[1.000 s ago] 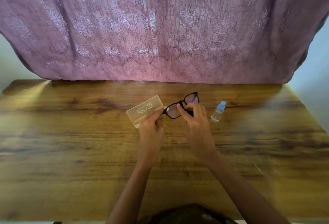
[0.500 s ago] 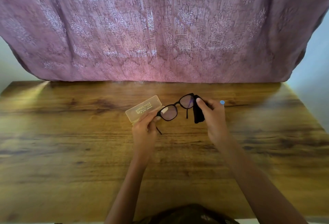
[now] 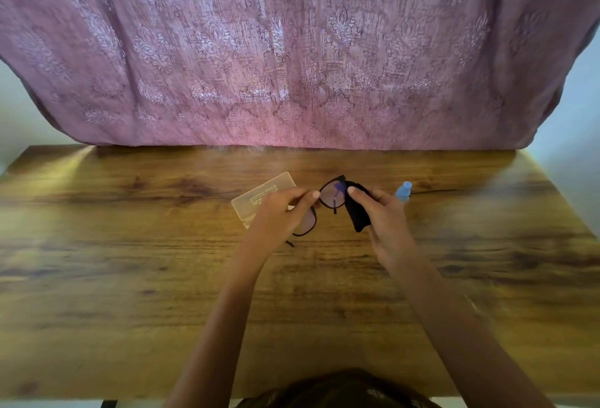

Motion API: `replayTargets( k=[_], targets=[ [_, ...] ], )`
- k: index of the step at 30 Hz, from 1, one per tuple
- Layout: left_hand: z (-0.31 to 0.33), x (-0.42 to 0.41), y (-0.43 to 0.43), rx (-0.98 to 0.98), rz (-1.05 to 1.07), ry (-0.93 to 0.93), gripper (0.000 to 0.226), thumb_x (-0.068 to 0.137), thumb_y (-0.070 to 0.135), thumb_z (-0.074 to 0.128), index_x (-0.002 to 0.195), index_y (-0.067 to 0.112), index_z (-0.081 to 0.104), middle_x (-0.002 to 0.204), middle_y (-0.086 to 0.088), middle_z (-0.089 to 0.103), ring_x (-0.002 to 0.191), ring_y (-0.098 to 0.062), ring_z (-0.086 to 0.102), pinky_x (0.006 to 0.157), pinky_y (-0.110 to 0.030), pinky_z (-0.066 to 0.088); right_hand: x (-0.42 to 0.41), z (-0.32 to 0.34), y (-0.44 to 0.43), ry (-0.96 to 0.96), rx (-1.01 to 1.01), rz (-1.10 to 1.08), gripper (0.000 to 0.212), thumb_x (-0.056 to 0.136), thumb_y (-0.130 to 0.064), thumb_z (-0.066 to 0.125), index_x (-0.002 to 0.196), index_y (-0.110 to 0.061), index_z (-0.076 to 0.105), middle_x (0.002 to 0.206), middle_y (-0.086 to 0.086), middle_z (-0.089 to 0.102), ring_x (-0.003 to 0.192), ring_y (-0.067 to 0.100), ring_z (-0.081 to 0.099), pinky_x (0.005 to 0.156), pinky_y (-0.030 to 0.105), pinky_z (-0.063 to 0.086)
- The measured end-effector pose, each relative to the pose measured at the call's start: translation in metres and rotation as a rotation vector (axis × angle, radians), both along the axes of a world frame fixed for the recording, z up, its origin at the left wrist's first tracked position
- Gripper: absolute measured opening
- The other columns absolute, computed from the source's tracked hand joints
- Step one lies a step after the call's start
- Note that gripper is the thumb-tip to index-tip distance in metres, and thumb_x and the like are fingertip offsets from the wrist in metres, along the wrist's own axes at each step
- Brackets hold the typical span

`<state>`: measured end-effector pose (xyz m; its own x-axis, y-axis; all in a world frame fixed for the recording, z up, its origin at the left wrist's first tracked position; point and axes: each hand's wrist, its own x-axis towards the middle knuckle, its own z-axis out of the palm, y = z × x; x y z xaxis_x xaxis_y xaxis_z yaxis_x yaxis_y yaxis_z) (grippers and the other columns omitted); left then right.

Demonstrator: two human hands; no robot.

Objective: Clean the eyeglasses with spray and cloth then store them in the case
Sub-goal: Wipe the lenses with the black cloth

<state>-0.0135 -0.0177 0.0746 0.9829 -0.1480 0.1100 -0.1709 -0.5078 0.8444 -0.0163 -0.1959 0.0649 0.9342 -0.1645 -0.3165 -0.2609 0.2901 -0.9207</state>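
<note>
Black-framed eyeglasses (image 3: 331,194) are held above the wooden table (image 3: 130,277). My left hand (image 3: 279,216) pinches the frame at the bridge and covers part of the near lens. My right hand (image 3: 384,219) grips a dark cloth (image 3: 357,214), which is pressed against the right edge of the far lens. A translucent case (image 3: 259,198) lies on the table just behind my left hand. Only the blue cap of the small spray bottle (image 3: 403,188) shows behind my right hand.
A pink patterned curtain (image 3: 292,50) hangs along the table's far edge. Bare wood spreads to the left, right and front of the hands. A dark thin line (image 3: 431,191) runs on the table right of the bottle.
The right hand drew the dark cloth out to the glasses' right side and now presses it on the far lens. The left hand shifted its pinch along the frame, tilting the glasses.
</note>
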Motion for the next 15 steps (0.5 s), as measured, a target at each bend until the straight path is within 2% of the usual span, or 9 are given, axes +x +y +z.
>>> replayTargets(
  k=[2,5,9,13,15],
  targets=[
    [0.002,0.004,-0.003,-0.012,-0.010,0.011,0.021,0.094,0.031,0.059,0.086,0.019,0.074,0.072,0.016,0.069,0.069,0.007,0.058,0.066,-0.008,0.040,-0.002,-0.001,0.001,-0.038,-0.041,-0.020,0.005,0.089,-0.017,0.068,0.086,-0.018,0.072,0.077,-0.005,0.070,0.071,0.003,0.063,0.064,0.018,0.049],
    [0.006,0.003,-0.003,-0.081,-0.065,0.085,0.011,0.090,0.030,0.065,0.083,0.034,0.072,0.072,0.019,0.072,0.070,0.008,0.063,0.067,-0.006,0.044,-0.005,-0.001,0.001,-0.103,-0.103,-0.062,0.009,0.089,-0.016,0.069,0.083,-0.022,0.072,0.069,-0.013,0.070,0.064,-0.003,0.063,0.055,0.012,0.048],
    [0.009,0.002,-0.001,-0.033,-0.128,0.123,0.007,0.084,0.033,0.071,0.077,0.035,0.074,0.077,0.012,0.075,0.077,-0.002,0.069,0.072,-0.013,0.049,-0.010,-0.001,0.002,-0.158,-0.153,-0.071,0.010,0.090,-0.015,0.068,0.086,-0.024,0.072,0.073,-0.013,0.071,0.067,-0.002,0.064,0.055,0.012,0.048],
    [0.011,0.000,0.000,-0.020,-0.125,0.155,0.005,0.083,0.033,0.072,0.078,0.032,0.075,0.076,0.012,0.075,0.077,-0.002,0.069,0.076,-0.018,0.051,-0.011,-0.001,0.002,-0.172,-0.200,-0.073,0.008,0.090,-0.015,0.068,0.091,-0.022,0.073,0.074,-0.013,0.071,0.066,-0.003,0.063,0.055,0.012,0.046],
    [0.012,-0.001,0.000,0.008,-0.085,0.158,0.012,0.084,0.036,0.070,0.074,0.031,0.075,0.071,0.012,0.073,0.071,-0.001,0.067,0.071,-0.021,0.051,-0.011,-0.002,0.002,-0.179,-0.225,-0.070,0.008,0.090,-0.016,0.067,0.093,-0.021,0.072,0.075,-0.012,0.070,0.066,-0.003,0.062,0.055,0.013,0.047]
  ],
)
